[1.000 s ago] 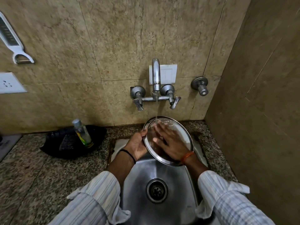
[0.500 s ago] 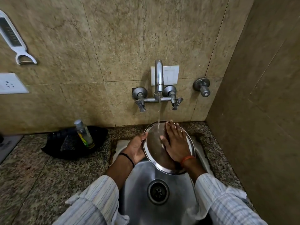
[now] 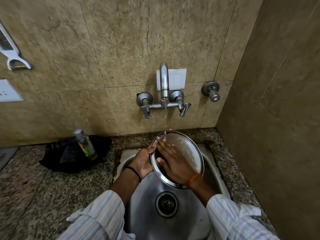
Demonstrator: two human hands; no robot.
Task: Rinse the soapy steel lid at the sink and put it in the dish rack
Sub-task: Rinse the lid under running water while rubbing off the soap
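Observation:
A round steel lid (image 3: 188, 151) is held tilted over the steel sink (image 3: 147, 205), its face turned up toward me. My left hand (image 3: 143, 161) grips its left rim. My right hand (image 3: 173, 163) lies flat on the lid's face with the fingers spread, slightly blurred. A thin stream of water falls from the wall tap (image 3: 164, 84) onto the lid's top edge by my fingertips. No dish rack is in view.
A clear bottle (image 3: 85, 144) stands on a black bag (image 3: 69, 156) on the granite counter (image 3: 43, 196) at the left. The drain (image 3: 166, 204) lies below the lid. A peeler (image 3: 10, 49) hangs on the tiled wall. A side wall closes off the right.
My right hand has swung from the lid's upper right across to its left side, rubbing the face. The lid stays under the running water in my left hand.

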